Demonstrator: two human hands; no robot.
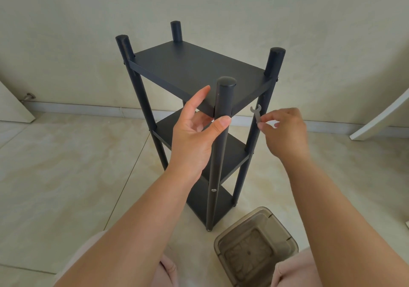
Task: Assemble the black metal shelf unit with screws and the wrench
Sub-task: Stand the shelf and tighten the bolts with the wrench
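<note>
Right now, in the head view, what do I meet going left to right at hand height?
Rear-left post → left hand, thumb against the front post → wrench → right hand pinching the wrench.

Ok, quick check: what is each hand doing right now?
Left hand: open, thumb touching the near post of the black shelf unit, fingers straight.
Right hand: pinching the small wrench.
</note>
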